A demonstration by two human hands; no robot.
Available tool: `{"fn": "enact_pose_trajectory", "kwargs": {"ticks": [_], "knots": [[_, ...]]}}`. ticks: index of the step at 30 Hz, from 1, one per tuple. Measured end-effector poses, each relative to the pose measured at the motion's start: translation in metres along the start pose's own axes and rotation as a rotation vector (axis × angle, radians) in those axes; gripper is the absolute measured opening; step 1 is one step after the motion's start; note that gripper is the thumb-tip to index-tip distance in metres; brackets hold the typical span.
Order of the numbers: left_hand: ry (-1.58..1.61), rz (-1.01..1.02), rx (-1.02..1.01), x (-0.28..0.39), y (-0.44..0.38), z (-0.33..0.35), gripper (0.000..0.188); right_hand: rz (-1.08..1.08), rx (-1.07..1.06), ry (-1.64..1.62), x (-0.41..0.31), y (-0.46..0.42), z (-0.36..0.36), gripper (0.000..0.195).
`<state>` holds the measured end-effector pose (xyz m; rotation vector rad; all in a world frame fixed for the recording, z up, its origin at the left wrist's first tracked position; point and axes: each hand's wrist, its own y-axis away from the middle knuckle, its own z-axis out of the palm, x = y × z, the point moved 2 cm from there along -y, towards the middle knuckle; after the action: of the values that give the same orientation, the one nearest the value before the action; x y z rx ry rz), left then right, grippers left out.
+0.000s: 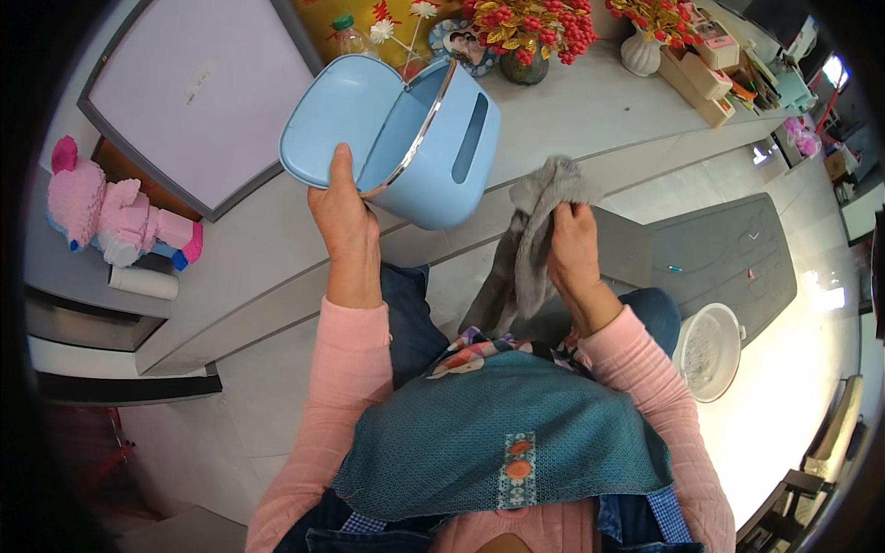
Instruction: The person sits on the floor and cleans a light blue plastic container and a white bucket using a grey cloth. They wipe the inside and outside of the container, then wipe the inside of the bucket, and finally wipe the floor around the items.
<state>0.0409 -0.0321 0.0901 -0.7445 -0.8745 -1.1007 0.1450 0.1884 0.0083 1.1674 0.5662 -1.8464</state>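
Observation:
My left hand (347,214) grips a light-blue plastic box (449,148) by the near edge, its thumb lying on the raised lid. The box is tilted, its lid swung out to the left, and a long slot shows in its side. To the right of the box, my right hand (575,242) pinches a grey cloth (532,228) that hangs down in folds. The cloth and the box are apart.
A grey cabinet top (560,114) bears a framed panel (200,90), a pink block figure (131,207), a white roll (144,282) and vases with red berries (525,66). On the floor at right are a dark mat (719,256) and a white basin (711,352).

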Motion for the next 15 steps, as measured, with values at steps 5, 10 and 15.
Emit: {"fn": "enact_pose_trajectory", "kwargs": {"ticks": [5,10,15], "knots": [[0.03,-0.038,-0.056,0.006,0.026,0.006,0.04,-0.327,-0.062,0.122,-0.057,-0.017,0.038,0.024],[0.074,0.03,-0.101,0.009,0.039,0.022,0.04,-0.687,-0.084,0.515,-0.061,-0.008,0.066,0.029],[0.132,0.049,-0.034,0.004,0.038,0.035,0.04,-0.887,-0.036,0.606,-0.045,0.03,0.072,0.048]]}}
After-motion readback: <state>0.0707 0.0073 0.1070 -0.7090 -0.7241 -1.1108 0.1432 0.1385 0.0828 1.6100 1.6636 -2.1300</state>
